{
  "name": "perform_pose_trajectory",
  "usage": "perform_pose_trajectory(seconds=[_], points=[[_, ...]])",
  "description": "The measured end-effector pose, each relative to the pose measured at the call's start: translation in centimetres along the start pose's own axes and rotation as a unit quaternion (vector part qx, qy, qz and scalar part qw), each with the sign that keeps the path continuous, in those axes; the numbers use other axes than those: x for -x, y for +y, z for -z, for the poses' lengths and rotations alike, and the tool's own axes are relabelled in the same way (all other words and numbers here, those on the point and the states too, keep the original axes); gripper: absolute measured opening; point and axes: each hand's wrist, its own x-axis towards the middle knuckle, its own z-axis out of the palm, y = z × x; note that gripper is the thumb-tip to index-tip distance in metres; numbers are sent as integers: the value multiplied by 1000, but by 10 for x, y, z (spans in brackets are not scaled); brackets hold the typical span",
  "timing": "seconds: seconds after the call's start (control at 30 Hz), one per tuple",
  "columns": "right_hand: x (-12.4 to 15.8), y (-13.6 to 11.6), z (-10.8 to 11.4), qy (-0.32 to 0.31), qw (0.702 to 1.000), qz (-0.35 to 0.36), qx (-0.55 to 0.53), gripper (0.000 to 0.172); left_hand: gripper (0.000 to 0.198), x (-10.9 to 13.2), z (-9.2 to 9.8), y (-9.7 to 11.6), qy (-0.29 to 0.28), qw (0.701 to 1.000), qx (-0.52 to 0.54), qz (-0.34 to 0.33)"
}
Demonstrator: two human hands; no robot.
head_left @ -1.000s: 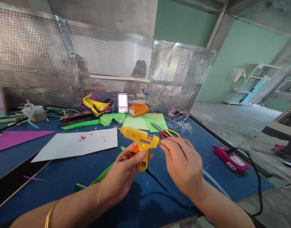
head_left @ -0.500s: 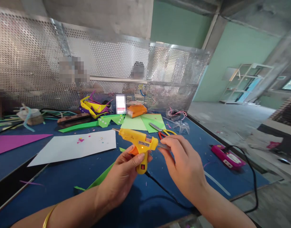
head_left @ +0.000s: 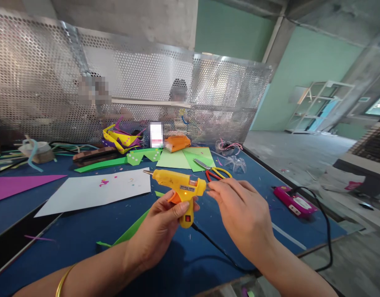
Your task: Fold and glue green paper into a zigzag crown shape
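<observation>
"Yellow plastic is noticed first: how is the glue gun [head_left: 171,179] held?"

"By the left hand [head_left: 159,225], whose grip is closed around the handle; the thumb is laid along the near side, and the orange trigger [head_left: 175,198] is partly covered. The gun is held above the middle of the blue tabletop [head_left: 84,235], its nozzle pointed left."

"And the right hand [head_left: 245,214]?"

"It is drawn narrow at the gun's rear end, where a thin glue stick [head_left: 207,187] is pinched by the fingertips. Most of the stick is hidden by them, so its length cannot be told."

"What is found on the left?"

"White paper [head_left: 84,196] is spread there, dotted with small pink scraps [head_left: 103,182]; farther left, a purple sheet [head_left: 19,185] is laid. Beyond the paper, green paper glasses [head_left: 134,158] are seen, marked with pale squares."

"And beyond the gun?"

"Two light green sheets [head_left: 171,159] are laid overlapping. The scissors [head_left: 205,165] are rested with their blades over them, and an orange packet [head_left: 179,143] is placed at their far edge. Behind everything, a perforated metal screen [head_left: 137,70] is stood."

"On the right?"

"A clear strip [head_left: 289,236] is laid near the right forearm, and a magenta power block [head_left: 293,202] is set farther right. From the gun's handle, a black cable [head_left: 220,250] is trailed toward the near edge."
</observation>
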Motion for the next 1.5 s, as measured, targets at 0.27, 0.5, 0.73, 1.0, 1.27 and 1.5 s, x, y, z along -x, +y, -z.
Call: perform_pose_trajectory(seconds=[0.27, 0.5, 0.73, 1.0, 1.27, 1.5], points=[[5, -4, 1, 40, 999, -6, 3, 10, 28, 3, -3, -1, 3, 999, 30, 11], [4, -6, 4, 54, 998, 17, 24, 10, 24, 3, 2, 1, -63, 998, -29, -3], [1, -6, 7, 9, 998, -45, -39, 8, 27, 1, 6, -3, -67, 997, -33, -6], [8, -9, 6, 15, 998, -54, -16, 9, 28, 1, 4, -4, -30, 999, 11, 19], [13, -11, 6, 81, 994, 39, 69, 19, 30, 4, 5, -3, -54, 998, -22, 7], [8, -18, 15, 49, 997, 14, 55, 10, 28, 4, 5, -2, -66, 997, -48, -3]])
